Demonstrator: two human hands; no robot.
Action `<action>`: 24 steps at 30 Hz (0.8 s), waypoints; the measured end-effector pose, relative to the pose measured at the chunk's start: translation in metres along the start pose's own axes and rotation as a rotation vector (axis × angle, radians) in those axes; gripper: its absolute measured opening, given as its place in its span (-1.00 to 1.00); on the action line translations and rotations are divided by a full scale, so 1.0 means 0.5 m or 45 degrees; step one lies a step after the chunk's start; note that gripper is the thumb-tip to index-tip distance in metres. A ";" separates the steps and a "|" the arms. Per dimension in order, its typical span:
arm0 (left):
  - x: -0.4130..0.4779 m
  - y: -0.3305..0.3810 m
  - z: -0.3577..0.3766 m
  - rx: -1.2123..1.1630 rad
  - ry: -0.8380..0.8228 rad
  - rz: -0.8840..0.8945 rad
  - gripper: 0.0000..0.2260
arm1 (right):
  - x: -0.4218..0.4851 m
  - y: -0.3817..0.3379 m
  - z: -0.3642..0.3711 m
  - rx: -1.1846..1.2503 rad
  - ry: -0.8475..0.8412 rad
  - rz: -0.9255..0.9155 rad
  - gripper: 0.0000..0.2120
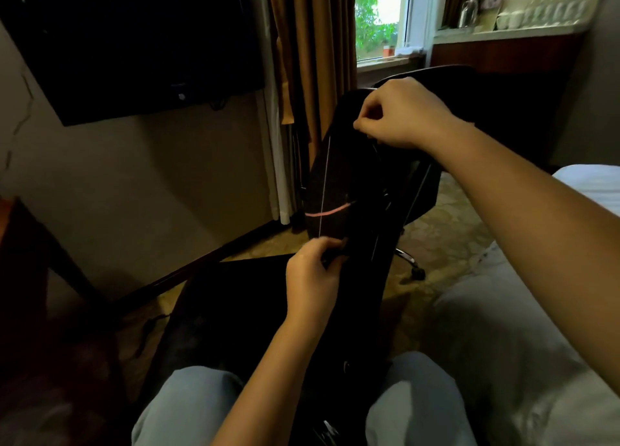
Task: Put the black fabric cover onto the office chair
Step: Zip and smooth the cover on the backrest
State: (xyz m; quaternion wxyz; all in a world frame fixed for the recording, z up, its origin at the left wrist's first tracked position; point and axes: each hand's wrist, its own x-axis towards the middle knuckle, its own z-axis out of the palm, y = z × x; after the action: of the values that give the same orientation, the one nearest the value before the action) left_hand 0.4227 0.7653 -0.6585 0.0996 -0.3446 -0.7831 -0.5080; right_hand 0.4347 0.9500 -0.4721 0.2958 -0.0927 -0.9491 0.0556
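left hand (313, 274) and right hand (404, 118), fingers clamped, pinch the black fabric cover (339, 177) over the office chair (406, 257), centre frame; patterned carpet (453, 217) beneath (television (134, 43) upper left).

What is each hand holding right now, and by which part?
Both hold the black fabric cover: the right hand pinches its upper part, the left hand grips its lower part.

The black fabric cover (339, 184) at centre frame is showing a pink stripe (330, 212) crossed by a pale line (324, 184), golden-brown curtains (312, 43) are hanging upper centre, and white bedding (520, 328) is lying lower right beside a mottled beige floor (453, 217).
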 end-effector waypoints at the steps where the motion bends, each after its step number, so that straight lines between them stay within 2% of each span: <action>1: 0.011 0.020 -0.001 -0.041 0.021 0.030 -0.81 | 0.000 -0.001 0.000 -0.002 -0.006 0.000 -0.81; 4: 0.056 0.084 0.000 -0.154 0.063 0.156 -0.80 | 0.002 -0.001 0.000 -0.007 -0.017 0.002 -0.81; 8: 0.093 0.113 0.017 -0.061 0.104 0.301 -0.77 | 0.000 0.003 -0.001 0.013 -0.004 -0.004 -0.81; 14: 0.020 0.022 0.038 -0.017 0.124 0.141 -0.76 | 0.004 0.005 0.001 0.050 -0.018 0.008 -0.81; 20: -0.035 -0.050 0.025 -0.016 0.047 -0.058 -0.72 | 0.003 -0.001 -0.002 0.042 -0.028 0.009 -0.79; 24: -0.035 -0.050 0.016 0.022 0.023 -0.055 -0.75 | -0.003 0.000 -0.003 0.032 -0.023 0.003 -0.79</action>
State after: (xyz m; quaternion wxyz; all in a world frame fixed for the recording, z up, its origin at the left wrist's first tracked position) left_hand 0.4212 0.7582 -0.6894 0.0988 -0.3220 -0.7939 -0.5062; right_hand 0.4369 0.9497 -0.4718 0.2883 -0.0895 -0.9509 0.0686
